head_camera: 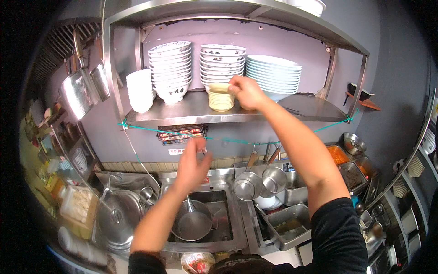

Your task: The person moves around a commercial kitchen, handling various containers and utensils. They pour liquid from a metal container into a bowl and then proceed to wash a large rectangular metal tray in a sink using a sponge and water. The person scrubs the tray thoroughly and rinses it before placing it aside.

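Note:
My right hand reaches up to the steel shelf, its fingertips at the right rim of a stack of small yellow bowls. The fingers look pinched on the topmost rim. Motion blurs my left hand, which hangs in the air over the sink, fingers apart and nothing in it. Behind the yellow stack rises a pile of patterned white bowls. Pale blue-white bowls are stacked behind my right wrist. Farther left are another patterned white bowl stack and small white bowls.
A green cord runs below the steel shelf. The sink holds a strainer pan. Two small pots hang beside it. A lidded steel pot stands left; food trays sit right. Large strainers hang upper left.

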